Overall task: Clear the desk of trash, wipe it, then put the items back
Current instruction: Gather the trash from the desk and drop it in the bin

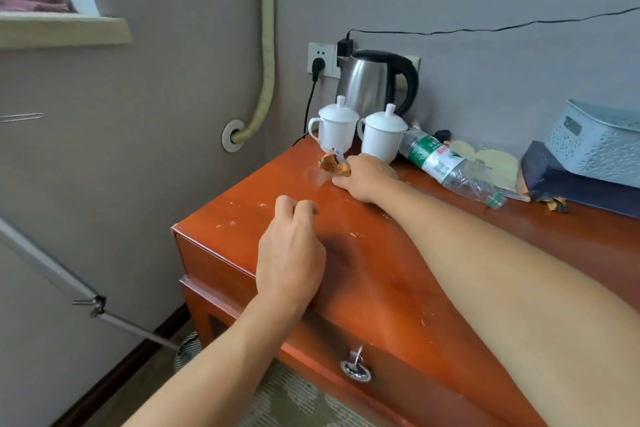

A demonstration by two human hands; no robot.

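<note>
Two bare hands reach over an orange wooden surface [381, 270]. At frame centre, the right hand [367, 177] pinches a crumpled orange wrapper [334, 165] beside two lidded white cups [337, 125]. The left hand [291, 253] hovers loosely curled, holding nothing. Lift the wrapper straight up, sparing the cups.

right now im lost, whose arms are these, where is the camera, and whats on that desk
There is no machine here. The camera sits on a person's head and looks down, so the two bare arms are their own.

The right hand pinches a crumpled orange wrapper on the red-brown desk. The left hand hangs over the desk's front edge, fingers loosely curled, holding nothing.

At the back stand two lidded white cups before a steel kettle. To the right lie an empty plastic bottle, a flattened clear packet and a pale blue basket on a dark blue box.
</note>
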